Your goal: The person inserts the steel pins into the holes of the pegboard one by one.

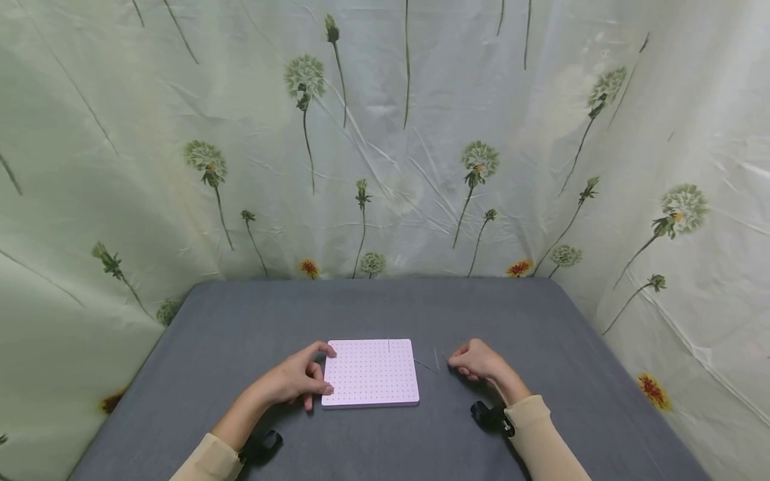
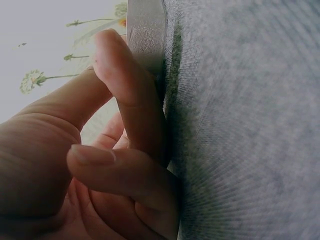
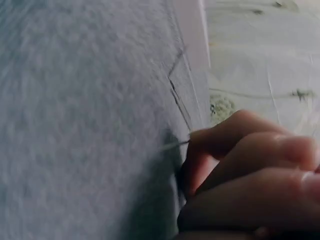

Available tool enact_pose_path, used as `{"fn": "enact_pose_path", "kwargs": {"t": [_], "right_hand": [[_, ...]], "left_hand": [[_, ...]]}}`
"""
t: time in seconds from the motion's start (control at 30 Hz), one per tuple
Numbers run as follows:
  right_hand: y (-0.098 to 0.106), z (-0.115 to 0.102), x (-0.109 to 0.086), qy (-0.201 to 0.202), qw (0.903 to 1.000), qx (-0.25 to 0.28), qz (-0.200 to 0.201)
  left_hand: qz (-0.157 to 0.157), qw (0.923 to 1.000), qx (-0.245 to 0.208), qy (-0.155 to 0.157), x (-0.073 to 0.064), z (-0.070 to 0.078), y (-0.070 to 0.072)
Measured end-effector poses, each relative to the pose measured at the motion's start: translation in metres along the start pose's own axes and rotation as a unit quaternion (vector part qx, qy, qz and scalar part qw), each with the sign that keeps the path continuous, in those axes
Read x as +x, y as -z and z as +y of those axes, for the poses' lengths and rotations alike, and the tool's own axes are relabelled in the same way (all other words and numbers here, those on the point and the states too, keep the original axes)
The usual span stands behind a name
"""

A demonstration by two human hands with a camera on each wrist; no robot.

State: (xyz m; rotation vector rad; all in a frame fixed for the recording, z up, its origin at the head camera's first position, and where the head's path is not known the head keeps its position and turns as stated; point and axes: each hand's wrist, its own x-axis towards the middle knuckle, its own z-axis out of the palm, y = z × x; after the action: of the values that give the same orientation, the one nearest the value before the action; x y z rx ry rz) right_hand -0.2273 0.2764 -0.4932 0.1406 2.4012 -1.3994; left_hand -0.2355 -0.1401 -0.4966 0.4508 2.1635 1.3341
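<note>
A pale pink pegboard (image 1: pixel 369 377) with a grid of small holes lies flat in the head view. One thin dark needle (image 1: pixel 389 345) stands in it near the far right edge. My left hand (image 1: pixel 293 376) holds the board's left side, index finger at the far corner and thumb at the near one. To the right, my right hand (image 1: pixel 479 361) pinches a thin metal needle (image 3: pixel 175 146) between thumb and forefinger, close over the cloth. Between that hand and the board lie several loose needles (image 1: pixel 436 361).
Grey cloth (image 1: pixel 373 441) covers the table. A pale curtain (image 1: pixel 397 194) with printed dandelions hangs behind and at both sides. Black wrist camera mounts (image 1: pixel 263 446) sit below each wrist, close to the cloth.
</note>
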Motion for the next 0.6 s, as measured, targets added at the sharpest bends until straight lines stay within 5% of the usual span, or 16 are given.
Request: {"fn": "enact_pose_path", "kwargs": {"t": [0.23,0.6], "right_hand": [[0.015,0.010,0.006,0.013,0.9914,0.109,-0.071],[0.016,0.006,0.004,0.025,0.9912,0.104,-0.079]], "left_hand": [[0.002,0.9999,-0.009,-0.005,0.000,0.001,0.000],[0.001,1.0000,-0.007,-0.006,0.001,-0.001,0.000]]}}
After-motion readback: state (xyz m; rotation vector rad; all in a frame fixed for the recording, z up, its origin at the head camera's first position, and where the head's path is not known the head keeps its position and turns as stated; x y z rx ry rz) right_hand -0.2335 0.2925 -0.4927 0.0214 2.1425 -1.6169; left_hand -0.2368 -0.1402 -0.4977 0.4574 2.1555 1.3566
